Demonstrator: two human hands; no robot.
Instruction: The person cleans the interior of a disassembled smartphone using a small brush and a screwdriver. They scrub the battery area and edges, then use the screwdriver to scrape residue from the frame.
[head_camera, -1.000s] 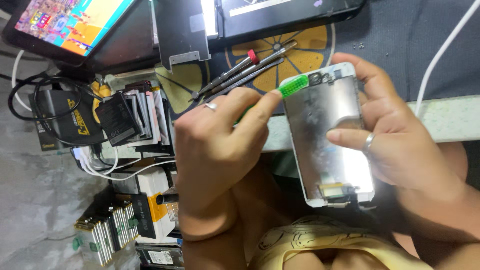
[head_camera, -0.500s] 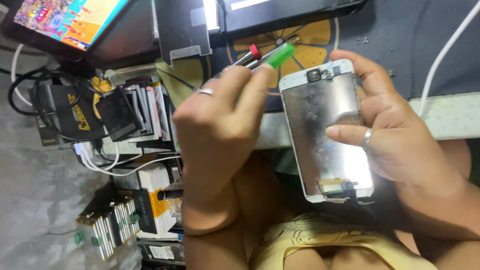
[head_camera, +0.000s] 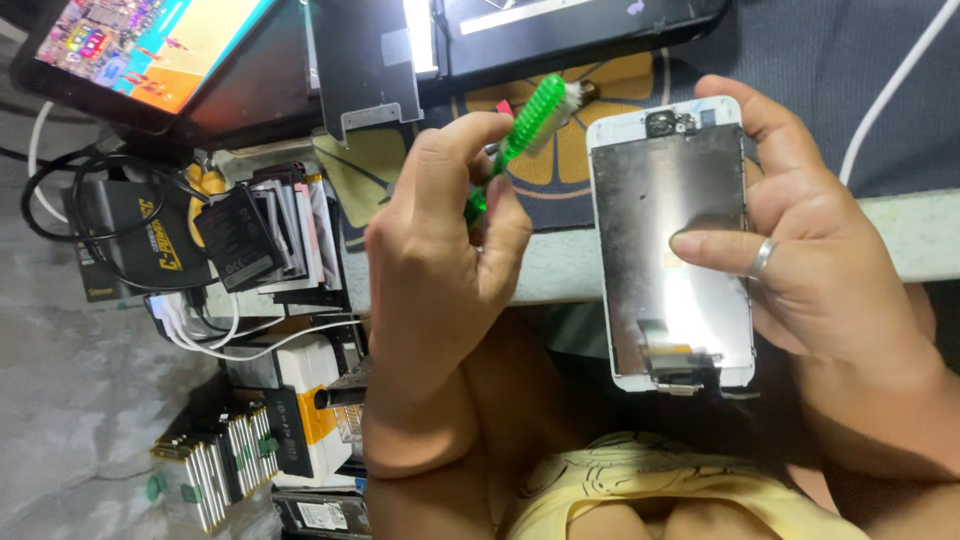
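Taking the phone panel as the mark: far to its left, low by the floor, a row of flat batteries (head_camera: 215, 470) stood on edge, packed side by side. Above them a stack of small boxes (head_camera: 270, 235) sat beside a coil of black cable (head_camera: 80, 215), with a lit tablet (head_camera: 150, 50) higher up. Just left of the panel, the left hand (head_camera: 440, 250) had its fingers pinched shut on a green brush (head_camera: 520, 130), bristles near the panel's top corner. The right hand (head_camera: 810, 270) clamped the phone panel (head_camera: 675, 245) by its edges, metal back facing up.
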